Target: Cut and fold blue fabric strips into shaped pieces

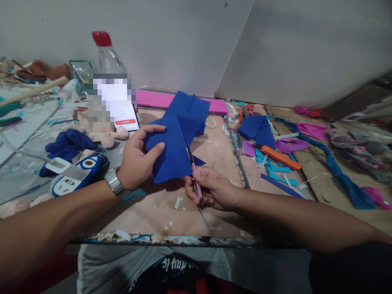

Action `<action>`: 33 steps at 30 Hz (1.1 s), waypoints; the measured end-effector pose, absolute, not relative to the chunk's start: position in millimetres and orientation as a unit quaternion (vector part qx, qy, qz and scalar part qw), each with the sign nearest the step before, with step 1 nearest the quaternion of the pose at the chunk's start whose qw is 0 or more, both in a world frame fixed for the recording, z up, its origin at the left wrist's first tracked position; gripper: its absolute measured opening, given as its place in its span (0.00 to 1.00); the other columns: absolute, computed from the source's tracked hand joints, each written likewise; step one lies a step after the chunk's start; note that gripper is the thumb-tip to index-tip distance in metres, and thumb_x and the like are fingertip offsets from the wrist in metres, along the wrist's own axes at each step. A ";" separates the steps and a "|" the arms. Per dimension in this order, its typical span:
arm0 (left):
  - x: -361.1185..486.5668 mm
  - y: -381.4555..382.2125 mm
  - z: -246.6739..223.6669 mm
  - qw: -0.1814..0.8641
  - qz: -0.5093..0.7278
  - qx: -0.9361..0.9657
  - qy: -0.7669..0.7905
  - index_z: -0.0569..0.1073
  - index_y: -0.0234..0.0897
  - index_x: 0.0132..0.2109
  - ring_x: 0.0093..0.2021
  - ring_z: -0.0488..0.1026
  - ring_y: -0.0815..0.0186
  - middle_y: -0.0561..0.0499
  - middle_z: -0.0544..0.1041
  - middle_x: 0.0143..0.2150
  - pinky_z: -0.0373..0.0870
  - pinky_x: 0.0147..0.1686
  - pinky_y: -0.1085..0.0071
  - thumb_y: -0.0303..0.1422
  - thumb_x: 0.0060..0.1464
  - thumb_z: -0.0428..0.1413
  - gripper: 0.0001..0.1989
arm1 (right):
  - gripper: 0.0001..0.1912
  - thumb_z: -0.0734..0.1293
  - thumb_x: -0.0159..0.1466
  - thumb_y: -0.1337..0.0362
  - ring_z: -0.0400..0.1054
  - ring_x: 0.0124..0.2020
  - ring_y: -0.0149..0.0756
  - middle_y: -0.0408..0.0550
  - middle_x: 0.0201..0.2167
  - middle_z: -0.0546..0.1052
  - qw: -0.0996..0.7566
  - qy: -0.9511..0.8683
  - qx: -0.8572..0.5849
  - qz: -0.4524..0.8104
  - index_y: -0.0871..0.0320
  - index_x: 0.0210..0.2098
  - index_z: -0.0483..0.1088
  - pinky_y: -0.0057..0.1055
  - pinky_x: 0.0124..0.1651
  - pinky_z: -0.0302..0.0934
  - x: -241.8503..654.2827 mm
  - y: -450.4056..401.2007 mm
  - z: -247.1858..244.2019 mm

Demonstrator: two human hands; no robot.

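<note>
My left hand point(142, 153) pinches the left side of a dark blue sheet point(173, 151), which looks like crepe paper or thin fabric, thumb on top. A watch sits on that wrist. In my right hand point(211, 185) is a pair of scissors point(197, 188) with pink handles, my fingers wrapped round them. Their blades point up and away from me, at the right edge of the blue sheet, where a cut line runs up from the tip. The sheet's far part is folded and lies over a pink strip point(147, 99). How far the blades are apart, I cannot tell.
To the left are a blue-and-white glue gun point(76, 175), crumpled blue material point(70, 143), a phone point(124, 116) and a red-capped bottle point(108, 55). A tape roll point(210, 123), an orange utility knife point(280, 158) and coloured scraps lie to the right.
</note>
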State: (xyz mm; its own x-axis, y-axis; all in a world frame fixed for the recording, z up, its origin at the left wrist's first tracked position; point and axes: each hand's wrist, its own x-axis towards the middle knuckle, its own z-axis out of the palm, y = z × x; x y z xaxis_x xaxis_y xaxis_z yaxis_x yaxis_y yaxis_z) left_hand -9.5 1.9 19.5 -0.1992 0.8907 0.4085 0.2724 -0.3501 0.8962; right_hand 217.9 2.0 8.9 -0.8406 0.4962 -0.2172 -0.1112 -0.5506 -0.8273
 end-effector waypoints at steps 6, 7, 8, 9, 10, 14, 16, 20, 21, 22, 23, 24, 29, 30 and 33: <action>-9.9 2.0 18.7 0.270 0.588 0.577 0.499 0.77 0.40 0.52 0.57 0.76 0.54 0.46 0.80 0.56 0.72 0.61 0.53 0.32 0.56 0.61 0.15 | 0.24 0.69 0.68 0.42 0.47 0.10 0.19 0.39 0.21 0.77 0.181 -0.441 -0.222 0.851 0.58 0.38 0.65 0.19 0.12 0.38 217.2 2.1 8.8; -9.9 2.0 18.7 0.270 0.588 0.576 0.499 0.77 0.39 0.52 0.57 0.76 0.53 0.46 0.80 0.55 0.72 0.61 0.54 0.32 0.56 0.61 0.15 | 0.24 0.69 0.67 0.42 0.47 0.10 0.19 0.39 0.21 0.77 0.181 -0.441 -0.226 0.850 0.58 0.38 0.65 0.19 0.12 0.38 217.0 2.0 9.2; -9.8 1.9 18.7 0.271 0.589 0.576 0.499 0.77 0.39 0.52 0.57 0.76 0.53 0.46 0.80 0.55 0.72 0.61 0.54 0.32 0.56 0.61 0.16 | 0.24 0.69 0.67 0.42 0.47 0.10 0.19 0.39 0.21 0.77 0.181 -0.441 -0.229 0.849 0.58 0.37 0.65 0.19 0.12 0.38 216.9 1.8 9.6; -9.7 1.9 18.7 0.271 0.589 0.576 0.498 0.77 0.39 0.52 0.56 0.76 0.53 0.46 0.80 0.55 0.72 0.61 0.53 0.32 0.56 0.61 0.16 | 0.24 0.69 0.67 0.42 0.47 0.10 0.19 0.39 0.21 0.77 0.181 -0.441 -0.231 0.848 0.58 0.37 0.65 0.19 0.12 0.38 216.8 1.7 10.0; -9.6 1.8 18.7 0.272 0.589 0.575 0.498 0.77 0.40 0.52 0.56 0.76 0.53 0.46 0.80 0.55 0.72 0.61 0.53 0.32 0.56 0.61 0.16 | 0.24 0.69 0.68 0.42 0.47 0.10 0.19 0.39 0.21 0.77 0.182 -0.441 -0.230 0.848 0.58 0.37 0.65 0.19 0.12 0.38 216.7 1.6 10.3; -9.5 1.8 18.4 0.276 0.592 0.573 0.495 0.77 0.41 0.51 0.57 0.76 0.53 0.46 0.80 0.55 0.71 0.61 0.54 0.31 0.56 0.61 0.15 | 0.24 0.69 0.68 0.43 0.47 0.10 0.19 0.39 0.21 0.77 0.186 -0.441 -0.220 0.850 0.58 0.37 0.65 0.19 0.12 0.38 217.4 1.7 9.8; -9.9 1.8 17.9 0.278 0.592 0.575 0.491 0.77 0.41 0.51 0.57 0.75 0.54 0.47 0.80 0.55 0.71 0.61 0.55 0.31 0.56 0.62 0.15 | 0.24 0.69 0.68 0.42 0.47 0.11 0.19 0.39 0.22 0.77 0.185 -0.440 -0.222 0.850 0.58 0.38 0.65 0.19 0.12 0.38 218.0 1.7 8.9; -10.8 1.3 17.4 0.278 0.588 0.589 0.480 0.77 0.39 0.52 0.56 0.75 0.56 0.47 0.80 0.55 0.71 0.61 0.57 0.30 0.57 0.61 0.15 | 0.25 0.69 0.67 0.41 0.47 0.10 0.18 0.40 0.22 0.77 0.189 -0.446 -0.228 0.845 0.58 0.37 0.65 0.19 0.12 0.38 218.8 1.9 7.9; -10.8 1.0 17.5 0.277 0.585 0.592 0.480 0.77 0.38 0.52 0.56 0.76 0.56 0.47 0.80 0.54 0.71 0.61 0.57 0.31 0.57 0.61 0.15 | 0.25 0.69 0.67 0.41 0.47 0.10 0.18 0.39 0.22 0.77 0.192 -0.448 -0.228 0.843 0.58 0.37 0.65 0.19 0.12 0.38 218.8 1.9 8.0; -10.8 0.7 17.7 0.275 0.583 0.593 0.481 0.77 0.38 0.52 0.55 0.76 0.56 0.47 0.81 0.54 0.71 0.61 0.57 0.31 0.57 0.61 0.15 | 0.25 0.69 0.67 0.41 0.47 0.10 0.18 0.39 0.22 0.77 0.194 -0.450 -0.227 0.842 0.58 0.36 0.65 0.19 0.12 0.38 218.7 2.0 8.2; -10.8 0.3 17.9 0.275 0.581 0.595 0.482 0.77 0.38 0.51 0.55 0.76 0.56 0.47 0.81 0.54 0.71 0.61 0.57 0.31 0.57 0.61 0.14 | 0.25 0.70 0.67 0.41 0.47 0.11 0.18 0.39 0.22 0.77 0.194 -0.451 -0.227 0.841 0.58 0.36 0.64 0.19 0.12 0.38 218.5 2.0 8.6; -10.8 0.0 18.1 0.274 0.580 0.596 0.483 0.77 0.38 0.51 0.55 0.76 0.56 0.47 0.81 0.54 0.70 0.61 0.57 0.31 0.57 0.61 0.14 | 0.26 0.70 0.67 0.41 0.47 0.11 0.18 0.39 0.22 0.77 0.194 -0.452 -0.226 0.841 0.58 0.35 0.63 0.18 0.12 0.38 218.3 1.9 9.0; -10.7 -0.7 18.4 0.278 0.577 0.600 0.479 0.77 0.38 0.51 0.55 0.76 0.55 0.47 0.81 0.54 0.70 0.61 0.55 0.31 0.58 0.61 0.14 | 0.26 0.70 0.67 0.40 0.47 0.11 0.17 0.38 0.22 0.77 0.189 -0.450 -0.224 0.844 0.56 0.35 0.61 0.19 0.13 0.37 217.5 1.3 10.5; -10.7 -0.6 18.3 0.278 0.577 0.601 0.479 0.77 0.39 0.51 0.55 0.76 0.55 0.47 0.81 0.54 0.71 0.60 0.55 0.31 0.58 0.61 0.14 | 0.26 0.69 0.67 0.40 0.47 0.11 0.17 0.38 0.22 0.77 0.189 -0.449 -0.224 0.844 0.56 0.35 0.61 0.19 0.13 0.37 217.5 1.2 10.6; -10.9 -0.3 17.8 0.273 0.576 0.603 0.479 0.77 0.39 0.51 0.55 0.76 0.54 0.46 0.81 0.53 0.71 0.61 0.54 0.31 0.58 0.61 0.14 | 0.25 0.69 0.68 0.41 0.47 0.11 0.17 0.38 0.22 0.77 0.190 -0.451 -0.223 0.843 0.56 0.36 0.61 0.19 0.13 0.37 217.8 1.5 10.6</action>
State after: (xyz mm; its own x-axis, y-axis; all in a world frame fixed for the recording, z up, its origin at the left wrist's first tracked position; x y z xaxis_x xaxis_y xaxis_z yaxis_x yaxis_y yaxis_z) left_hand -10.9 -0.3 17.8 -0.1231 0.8927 0.4335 0.2643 -0.3916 0.8814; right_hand 217.8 1.5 10.6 -0.8278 0.5222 -0.2051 -0.1192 -0.5208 -0.8453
